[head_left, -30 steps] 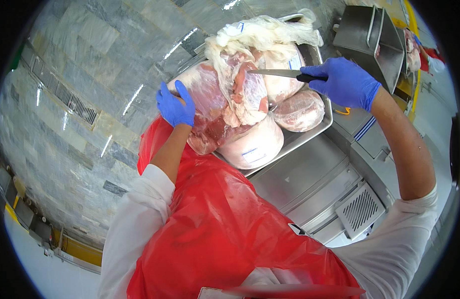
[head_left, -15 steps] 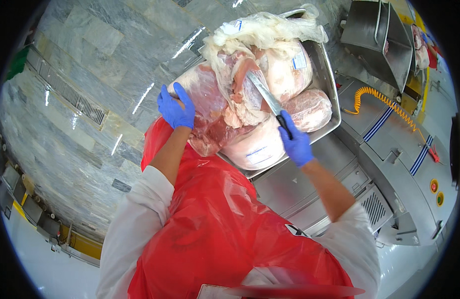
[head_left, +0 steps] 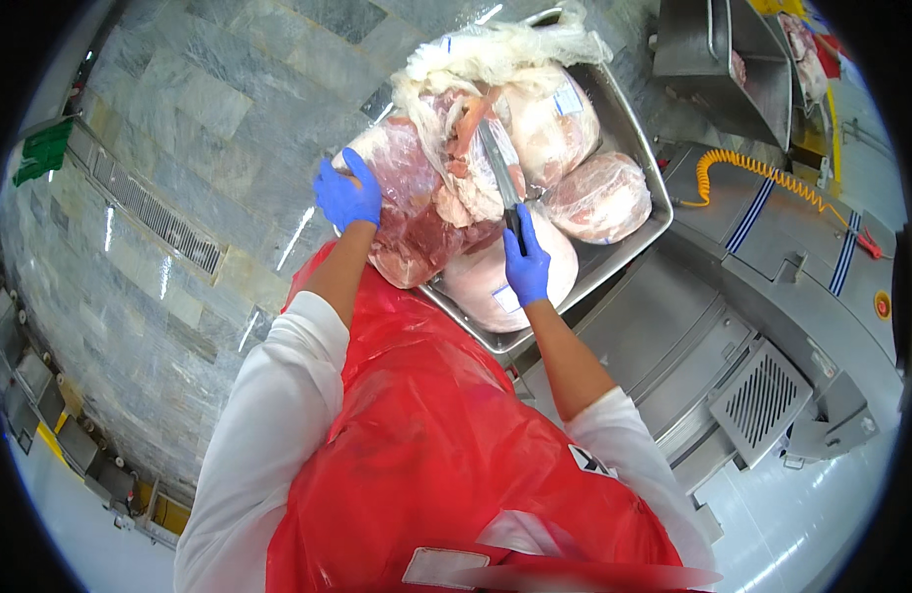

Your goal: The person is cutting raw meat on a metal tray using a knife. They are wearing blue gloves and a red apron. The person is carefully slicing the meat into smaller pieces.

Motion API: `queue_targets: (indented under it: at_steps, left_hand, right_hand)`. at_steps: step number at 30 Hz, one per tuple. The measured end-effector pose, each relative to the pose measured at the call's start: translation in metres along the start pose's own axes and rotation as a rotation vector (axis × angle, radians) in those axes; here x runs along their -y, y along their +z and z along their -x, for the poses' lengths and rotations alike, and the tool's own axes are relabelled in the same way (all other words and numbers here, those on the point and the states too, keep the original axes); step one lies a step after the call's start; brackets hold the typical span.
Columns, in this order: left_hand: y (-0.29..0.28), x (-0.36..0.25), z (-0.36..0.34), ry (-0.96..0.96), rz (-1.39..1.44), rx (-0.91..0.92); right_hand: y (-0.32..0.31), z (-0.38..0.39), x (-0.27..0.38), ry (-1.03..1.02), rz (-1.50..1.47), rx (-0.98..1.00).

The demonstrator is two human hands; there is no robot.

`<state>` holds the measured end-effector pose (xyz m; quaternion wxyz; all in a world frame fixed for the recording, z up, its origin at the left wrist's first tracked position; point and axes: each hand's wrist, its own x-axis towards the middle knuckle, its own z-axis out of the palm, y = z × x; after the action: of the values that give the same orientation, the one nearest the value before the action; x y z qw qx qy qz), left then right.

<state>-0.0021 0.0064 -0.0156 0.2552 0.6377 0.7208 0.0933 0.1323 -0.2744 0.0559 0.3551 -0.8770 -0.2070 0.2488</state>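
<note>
My right hand (head_left: pixel 525 259), in a blue glove, is closed round the black handle of a long knife (head_left: pixel 498 158), whose blade points away from me onto loose pinkish meat (head_left: pixel 471 198). My left hand (head_left: pixel 348 193), also gloved, has its fingers apart against the left side of a large meat piece (head_left: pixel 397 163). A metal tray (head_left: pixel 656 198) holds several cuts, among them a pale round one (head_left: pixel 515 282) nearest me and a plastic-wrapped one (head_left: pixel 599 198) at the right. Crumpled clear plastic (head_left: pixel 515 40) lies over the far end.
A steel machine (head_left: pixel 792 257) with a coiled orange hose (head_left: pixel 733 163) stands to the right. Beyond it are a steel bin (head_left: pixel 723 69) and, at the far edge, red clothing, apparently of another person (head_left: pixel 829 54). A floor drain grate (head_left: pixel 160 208) and green object (head_left: pixel 41 153) lie left.
My right hand has swung down and leftward, turning the knife from level to pointing away from me over the meat. My left hand stays at the meat's left side.
</note>
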Motion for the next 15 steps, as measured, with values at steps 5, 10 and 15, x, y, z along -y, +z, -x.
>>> queue_targets:
  at_steps: [5,10,15]
  left_hand:
    - [0.000,0.002,-0.003,-0.026,0.038,0.039]
    - [0.000,-0.004,0.003,-0.055,0.033,0.014]
    - [0.001,0.000,0.002,-0.030,0.023,0.024]
  right_hand:
    - [-0.081,0.024,0.044,-0.118,0.305,0.069]
    - [-0.164,0.010,0.103,-0.241,0.719,0.224]
    - [-0.179,-0.049,0.193,-0.358,1.048,0.451]
